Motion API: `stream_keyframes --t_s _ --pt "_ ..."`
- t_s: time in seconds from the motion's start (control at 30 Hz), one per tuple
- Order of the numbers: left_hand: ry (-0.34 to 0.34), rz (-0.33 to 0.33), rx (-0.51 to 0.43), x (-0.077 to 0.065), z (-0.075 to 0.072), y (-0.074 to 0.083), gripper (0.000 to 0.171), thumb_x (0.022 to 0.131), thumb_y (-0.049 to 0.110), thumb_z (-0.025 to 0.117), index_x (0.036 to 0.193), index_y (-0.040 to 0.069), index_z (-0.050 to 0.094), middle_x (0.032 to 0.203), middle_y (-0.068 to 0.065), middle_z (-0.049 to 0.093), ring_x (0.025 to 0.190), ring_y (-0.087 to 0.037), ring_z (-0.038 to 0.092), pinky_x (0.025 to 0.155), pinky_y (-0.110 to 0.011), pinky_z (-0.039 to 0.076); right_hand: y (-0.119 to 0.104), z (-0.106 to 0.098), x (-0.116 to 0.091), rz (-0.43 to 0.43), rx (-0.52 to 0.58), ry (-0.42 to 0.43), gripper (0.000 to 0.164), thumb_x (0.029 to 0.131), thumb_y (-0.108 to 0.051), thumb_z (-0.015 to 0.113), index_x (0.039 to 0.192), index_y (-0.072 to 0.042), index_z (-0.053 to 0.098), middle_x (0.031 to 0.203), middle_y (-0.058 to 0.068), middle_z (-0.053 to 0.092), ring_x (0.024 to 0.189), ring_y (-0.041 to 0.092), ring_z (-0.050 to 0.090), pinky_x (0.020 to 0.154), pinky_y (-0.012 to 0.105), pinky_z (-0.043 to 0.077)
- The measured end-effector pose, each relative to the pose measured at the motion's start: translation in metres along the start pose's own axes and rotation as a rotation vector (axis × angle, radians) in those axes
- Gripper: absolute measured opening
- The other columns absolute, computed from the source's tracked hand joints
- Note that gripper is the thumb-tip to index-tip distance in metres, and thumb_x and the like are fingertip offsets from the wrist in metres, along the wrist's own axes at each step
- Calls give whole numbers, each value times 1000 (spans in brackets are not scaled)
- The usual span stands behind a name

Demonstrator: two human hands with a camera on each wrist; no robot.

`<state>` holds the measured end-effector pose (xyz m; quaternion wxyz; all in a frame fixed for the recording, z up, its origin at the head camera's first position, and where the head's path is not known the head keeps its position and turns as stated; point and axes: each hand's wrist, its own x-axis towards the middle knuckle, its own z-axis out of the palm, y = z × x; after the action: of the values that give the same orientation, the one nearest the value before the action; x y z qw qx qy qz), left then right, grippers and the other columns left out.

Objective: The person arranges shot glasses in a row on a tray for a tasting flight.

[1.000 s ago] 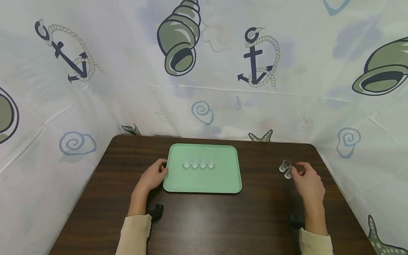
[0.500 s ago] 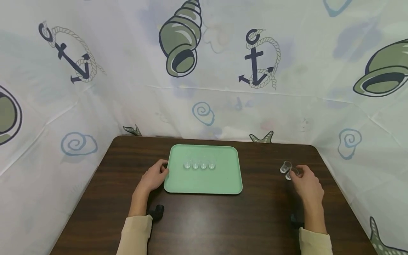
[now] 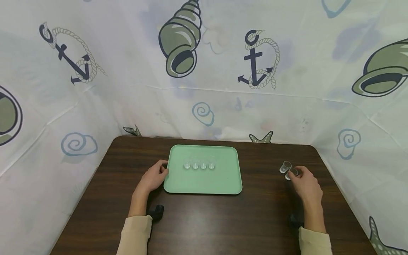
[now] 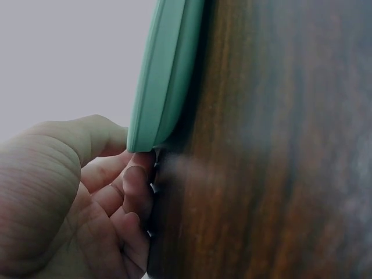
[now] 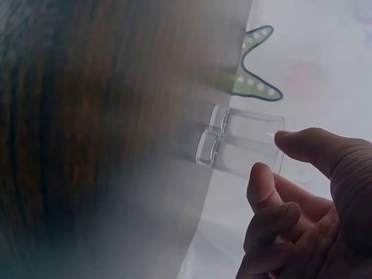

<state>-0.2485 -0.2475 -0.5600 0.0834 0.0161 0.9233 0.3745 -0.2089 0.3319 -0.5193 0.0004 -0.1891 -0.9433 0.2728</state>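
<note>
My left hand [image 3: 155,176] holds the left edge of a mint-green tray [image 3: 204,186], the thumb at the rim and curled fingers beneath, as the left wrist view shows. Several small clear shot glasses [image 3: 203,165] stand in a row across the middle of the tray. At the right of the table, two more stand side by side. My right hand [image 3: 307,184] pinches the nearer shot glass [image 5: 207,148] close to its rim between thumb and index finger; the other fingers curl loosely. The farther shot glass [image 3: 285,166] stands right against it, upright on the table.
Both rest on a dark wood-grain table [image 3: 204,223], whose back edge meets a white curtain [image 3: 143,106] printed with shells and anchors. Black camera straps [image 3: 157,213] show at the wrists.
My right hand has shifted slightly left at the nearer shot glass, whose rim now shows more. The left hand and tray hold still.
</note>
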Motion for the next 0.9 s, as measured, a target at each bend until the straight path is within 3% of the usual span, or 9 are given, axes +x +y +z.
stream_keyframes --t_s 0.9 --pt "5 7 2 -2 0 0 43 113 26 51 153 7 52 100 -7 60 74 -20 51 68 -37 39 -1 7 -2 26 30 27 61 107 -49 57 149 -5 54 116 18 69 83 29 65 62 40 43"
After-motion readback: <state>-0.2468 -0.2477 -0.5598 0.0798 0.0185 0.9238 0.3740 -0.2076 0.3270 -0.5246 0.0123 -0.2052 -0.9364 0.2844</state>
